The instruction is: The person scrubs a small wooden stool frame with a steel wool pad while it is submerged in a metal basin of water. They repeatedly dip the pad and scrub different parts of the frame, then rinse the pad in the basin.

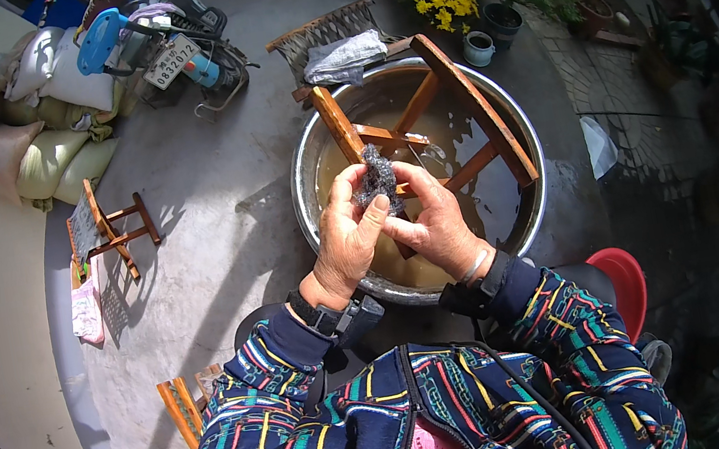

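Between the fingers of my left hand (352,233) and my right hand (433,216) is a dark grey scouring pad (379,182), wet and crumpled. Both hands hold it above a wide metal basin (541,215) with murky brownish water (470,206) in it. A wooden stool frame (476,109) stands partly in the water, its bars reaching over the basin's rim. One of its wooden bars (336,121) runs just beyond the pad. My hands hide part of the frame.
A folding stool with a grey cloth (345,59) stands behind the basin. Potted flowers (436,1) are at the back right, and a red plastic basin (627,287) is by my right side. Another folding stool (110,227), stacked sacks (52,154) and a parked motorbike (195,52) are to the left.
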The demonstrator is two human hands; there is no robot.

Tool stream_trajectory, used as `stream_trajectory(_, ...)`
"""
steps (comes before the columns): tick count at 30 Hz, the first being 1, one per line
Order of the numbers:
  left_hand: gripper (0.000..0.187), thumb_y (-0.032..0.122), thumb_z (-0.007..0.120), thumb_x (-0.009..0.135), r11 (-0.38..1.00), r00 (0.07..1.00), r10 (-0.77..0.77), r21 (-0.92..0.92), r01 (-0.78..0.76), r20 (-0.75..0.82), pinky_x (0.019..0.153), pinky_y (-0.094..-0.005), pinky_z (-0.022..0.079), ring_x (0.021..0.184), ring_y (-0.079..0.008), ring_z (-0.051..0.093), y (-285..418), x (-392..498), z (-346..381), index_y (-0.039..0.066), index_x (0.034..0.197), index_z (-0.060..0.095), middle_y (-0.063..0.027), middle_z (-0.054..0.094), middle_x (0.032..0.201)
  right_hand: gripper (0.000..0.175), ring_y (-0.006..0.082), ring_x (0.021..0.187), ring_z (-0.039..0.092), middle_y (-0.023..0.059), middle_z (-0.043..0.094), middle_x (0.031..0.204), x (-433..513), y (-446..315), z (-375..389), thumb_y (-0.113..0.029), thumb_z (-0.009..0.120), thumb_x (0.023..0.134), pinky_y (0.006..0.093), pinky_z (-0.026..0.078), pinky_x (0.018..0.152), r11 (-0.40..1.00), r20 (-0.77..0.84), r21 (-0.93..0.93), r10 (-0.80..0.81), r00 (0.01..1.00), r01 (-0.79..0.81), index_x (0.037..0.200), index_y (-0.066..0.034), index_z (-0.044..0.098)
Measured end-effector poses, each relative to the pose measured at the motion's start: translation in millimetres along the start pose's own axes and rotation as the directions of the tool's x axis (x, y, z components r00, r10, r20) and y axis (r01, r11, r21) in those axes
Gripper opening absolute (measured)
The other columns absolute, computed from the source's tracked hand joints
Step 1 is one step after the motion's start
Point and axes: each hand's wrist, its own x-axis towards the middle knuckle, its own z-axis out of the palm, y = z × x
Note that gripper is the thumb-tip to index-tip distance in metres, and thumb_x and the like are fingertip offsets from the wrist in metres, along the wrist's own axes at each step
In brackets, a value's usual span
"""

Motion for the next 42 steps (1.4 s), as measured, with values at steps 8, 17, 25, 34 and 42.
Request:
stream_trajectory(8, 0.062, 0.018, 0.079, 0.085, 0.794, 0.964, 0.264, 0.559, -0.241, 0.040, 0.096, -0.0369, 0.051, 0.110, -0.0285, 0.060, -5.4, -5.1, -3.8, 0.005, 0.140, 0.053, -0.0142, 0.056, 0.126, 0.040, 0.0141, 0.091, 0.063, 0.0074, 0.068, 0.101, -1.8, 5.9, -12.9, -0.006, 0.071, 0.083, 0.0295, 0.052, 0.084, 0.954, -0.113, 0.207, 0.243, 0.963, -0.216, 0.120, -0.0006, 0.057)
stream_trajectory(17, 0.080, 0.017, 0.077, 0.090, 0.863, 0.881, -0.467, -0.177, 0.472, 0.073, 0.072, -0.0306, 0.058, 0.094, -0.0178, 0.064, -42.0, -5.9, -0.4, 0.003, 0.148, 0.025, -0.0106, 0.059, 0.113, 0.047, 0.0223, 0.091, 0.067, 0.0129, 0.068, 0.100, -4.1, 14.0, -49.3, -0.012, 0.073, 0.080, 0.0332, 0.053, 0.085, 0.988, -0.284, -0.011, 0.148, 0.948, -0.157, 0.123, -0.0017, 0.057)
stream_trajectory(25, 0.065, 0.000, 0.060, 0.084, 0.927, 0.928, -0.372, -0.051, 0.371, -0.026, 0.080, -0.0361, 0.056, 0.099, -0.0210, 0.059, -60.5, 2.4, 9.0, 0.003, 0.141, 0.029, -0.0124, 0.055, 0.113, 0.039, 0.0353, 0.099, 0.065, 0.0170, 0.063, 0.108, -4.7, 23.6, -38.7, -0.012, 0.072, 0.087, 0.0399, 0.053, 0.088, 0.983, -0.171, -0.182, -0.011, 0.985, -0.021, 0.123, -0.0042, 0.060)
stream_trajectory(34, 0.057, 0.001, 0.064, 0.081, 0.893, 0.902, -0.429, 0.120, 0.433, -0.054, 0.075, -0.0375, 0.058, 0.099, -0.0244, 0.064, -39.2, -12.2, 24.5, 0.003, 0.128, 0.031, -0.0160, 0.060, 0.112, 0.040, 0.0389, 0.109, 0.062, 0.0180, 0.060, 0.118, 69.2, 34.4, -10.1, -0.013, 0.069, 0.090, 0.0427, 0.051, 0.095, 0.960, -0.044, -0.279, 0.030, 0.999, -0.041, 0.128, -0.0084, 0.060)
stream_trajectory(42, 0.069, 0.002, 0.071, 0.080, 0.926, 0.974, -0.222, 0.303, 0.225, -0.046, 0.054, -0.0323, 0.057, 0.073, -0.0214, 0.069, -56.2, -18.1, 27.7, 0.004, 0.129, 0.024, -0.0145, 0.063, 0.098, 0.031, 0.0383, 0.104, 0.063, 0.0193, 0.065, 0.103, 117.5, 40.6, 22.6, -0.016, 0.067, 0.090, 0.0438, 0.050, 0.095, 0.915, 0.171, -0.400, 0.128, 0.977, -0.050, 0.120, -0.0106, 0.072)
